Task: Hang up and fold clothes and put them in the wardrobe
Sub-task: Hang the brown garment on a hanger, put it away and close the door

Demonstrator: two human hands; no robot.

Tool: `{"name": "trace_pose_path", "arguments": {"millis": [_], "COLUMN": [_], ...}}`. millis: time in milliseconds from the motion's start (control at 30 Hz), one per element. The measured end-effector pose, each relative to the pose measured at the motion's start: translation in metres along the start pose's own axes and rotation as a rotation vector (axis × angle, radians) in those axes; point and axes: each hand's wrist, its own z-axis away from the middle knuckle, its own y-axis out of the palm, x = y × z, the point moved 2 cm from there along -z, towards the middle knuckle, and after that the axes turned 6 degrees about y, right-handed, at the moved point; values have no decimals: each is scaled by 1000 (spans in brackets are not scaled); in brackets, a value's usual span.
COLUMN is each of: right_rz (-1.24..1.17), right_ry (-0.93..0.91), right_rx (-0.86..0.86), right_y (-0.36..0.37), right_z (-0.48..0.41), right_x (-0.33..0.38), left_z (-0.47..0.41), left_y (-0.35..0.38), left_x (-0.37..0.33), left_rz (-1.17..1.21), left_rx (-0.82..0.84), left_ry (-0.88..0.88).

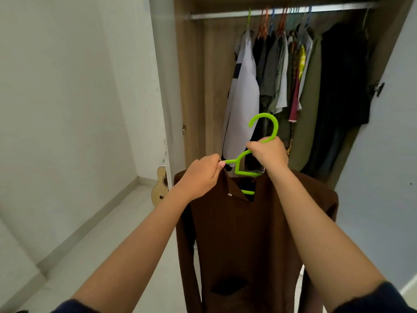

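- Head view: a person holds a brown top (243, 240) on a green hanger (247, 173) before an open wardrobe (191, 86).
- Right hand (268, 154) grips the hanger's neck (just below the hook); left hand (203, 175) pinches the top's collar at the hanger's end.
- Hung clothes (270, 71) crowd the rail (282, 11).

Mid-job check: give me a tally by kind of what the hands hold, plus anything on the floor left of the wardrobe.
Green hanger: 1, gripped by the right hand
Brown top: 1, on the hanger, collar pinched by the left hand
Guitar: 1
Total: 3
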Motion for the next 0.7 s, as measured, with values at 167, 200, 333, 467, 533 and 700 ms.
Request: {"name": "trace_pose_path", "arguments": {"millis": [167,200,333,467,533,700], "right_rz": [-138,-201,-72,1,-44,-189], "right_ry": [-264,-325,-437,-282,-148,-49], "right_rx": [58,89,2,-191,-176,-98], "right_y": [-2,-5,-16,-19,-11,3], "right_z": [-1,-1,-6,-8,-12,-21], "right_x": [0,-2,-32,-80,-100,-109], "left_z": [0,0,0,6,10,17], "left_y": [2,1,-10,-25,-32,-43], "left_x": [4,7,25,47,54,60], "left_rz": [-45,-35,-5,28,64,129], "left_rx": [-149,-194,-320,-400,-435,-474], "left_ry": [-81,-116,-275,-391,-424,-410]}}
